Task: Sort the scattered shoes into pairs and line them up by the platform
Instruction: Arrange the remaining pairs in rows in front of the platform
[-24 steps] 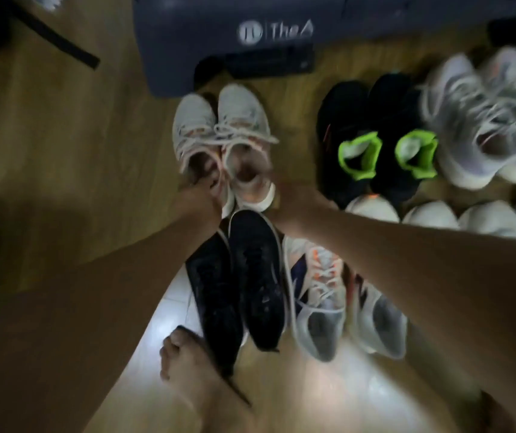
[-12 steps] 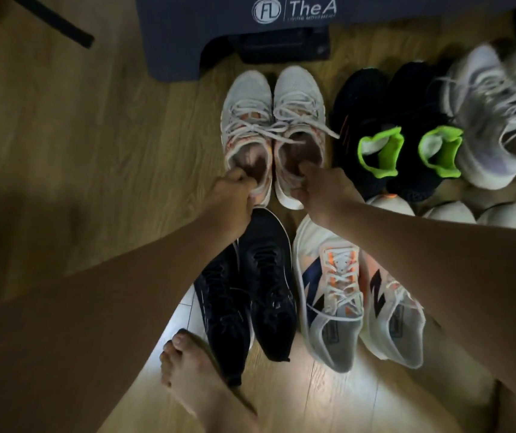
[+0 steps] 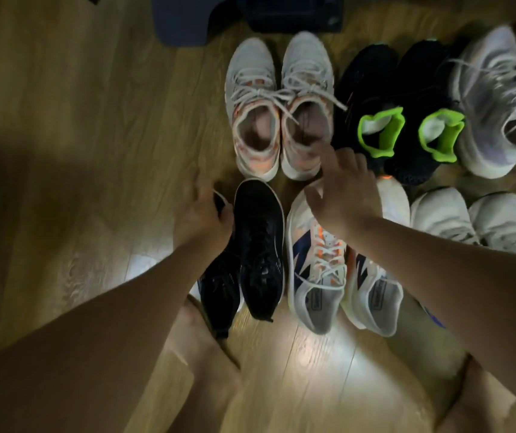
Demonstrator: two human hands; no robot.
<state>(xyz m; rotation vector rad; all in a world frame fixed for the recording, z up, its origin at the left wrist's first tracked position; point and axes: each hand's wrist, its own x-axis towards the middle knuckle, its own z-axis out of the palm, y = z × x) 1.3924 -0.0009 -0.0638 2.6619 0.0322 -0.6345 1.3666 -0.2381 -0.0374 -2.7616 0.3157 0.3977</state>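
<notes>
Left grip (image 3: 202, 214) clasps toe of black shoe (image 3: 219, 285), on floor, 2nd row, behind white pair (image 3: 250, 70). Right grip (image 3: 344, 192) spread wide, empty. Shoe est. light; upper soft, sole stiff. Rec. hold: heel collar.

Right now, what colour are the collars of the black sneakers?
The black sneakers' collars are neon green; head view.
</notes>
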